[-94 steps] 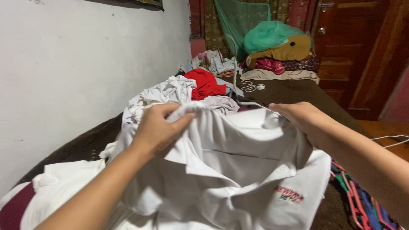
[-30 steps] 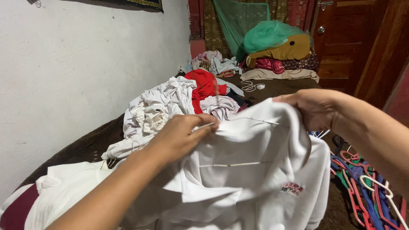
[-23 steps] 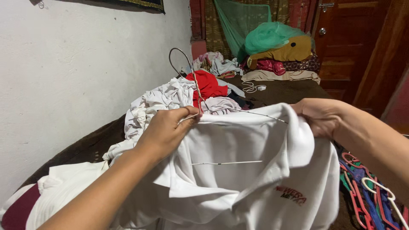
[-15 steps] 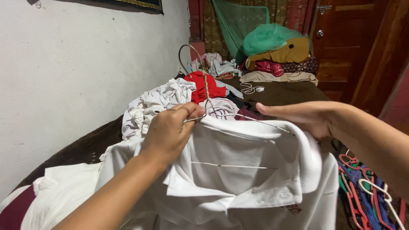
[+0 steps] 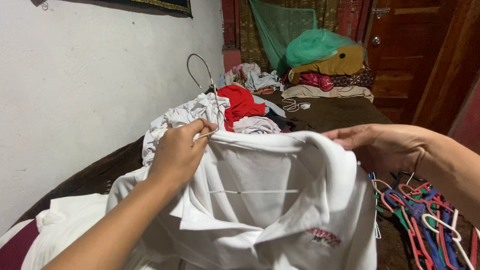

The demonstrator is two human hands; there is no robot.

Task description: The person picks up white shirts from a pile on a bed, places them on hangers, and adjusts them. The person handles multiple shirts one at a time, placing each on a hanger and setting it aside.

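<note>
A person stands at the edge of a bed (image 5: 340, 107) covered in a dark brown spread, holding a white collared shirt (image 5: 260, 200) up between both hands. The left hand (image 5: 177, 152) is closed at the shirt's left shoulder, thumb and fingers pinching the wire hanger (image 5: 202, 75) where its neck meets the cloth; the hanger's hook rises above the knuckles, and its straight lower bar shows through the fabric inside the shirt. The right hand (image 5: 385, 145) grips the opposite shoulder of the shirt, fingers curled over the folded edge and pressed against the cloth. The shirt hangs in front of the person, above the near end of the bed, its collar sagging low and a small red and dark emblem on the chest toward the lower right. Behind it a heap of crumpled white laundry (image 5: 180, 120) lies on the bed beside a red garment (image 5: 240, 102), close to the white wall (image 5: 90, 75). Farther back, pillows (image 5: 330, 80) are stacked under a bundle of green netting (image 5: 312, 45), with a white cable (image 5: 295, 104) lying on the spread just in front of them. A tangle of red, blue and white plastic hangers (image 5: 425, 210) lies at the lower right, below the right forearm. A brown wooden door (image 5: 400, 50) stands beyond the bed.
</note>
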